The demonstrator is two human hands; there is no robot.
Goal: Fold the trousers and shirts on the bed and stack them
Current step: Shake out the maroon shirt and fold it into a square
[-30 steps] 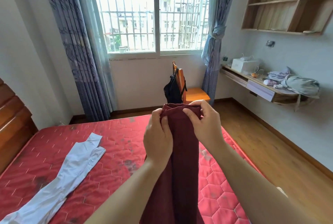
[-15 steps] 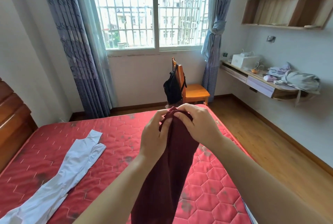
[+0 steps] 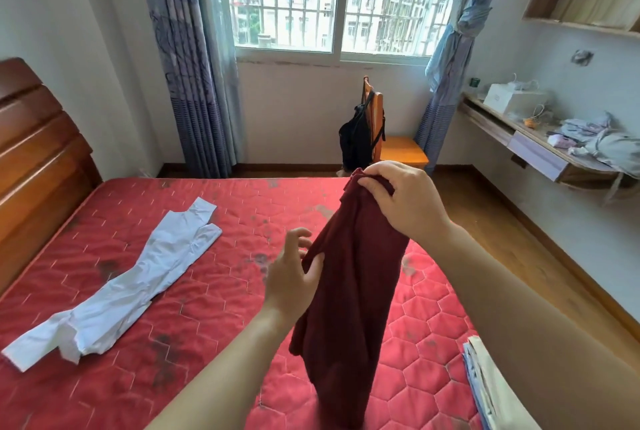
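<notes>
Dark red trousers (image 3: 349, 294) hang lengthwise above the bed (image 3: 214, 291). My right hand (image 3: 405, 201) pinches their top end, held high. My left hand (image 3: 294, 277) sits lower on the left edge of the cloth, thumb pressed on the fabric and fingers spread behind it. White trousers (image 3: 138, 280) lie flat and lengthwise on the left part of the red mattress. A pile of folded light clothes (image 3: 485, 384) shows at the bed's lower right corner, partly hidden by my right forearm.
A wooden headboard (image 3: 38, 159) stands at the left. An orange chair (image 3: 391, 142) with a black bag (image 3: 355, 145) stands under the window. A wall desk (image 3: 540, 152) with a box and loose clothes is at the right, above the wooden floor.
My left hand has let go of the top end and dropped down the left edge of the dark red trousers. My right hand keeps the top. The view has tilted down.
</notes>
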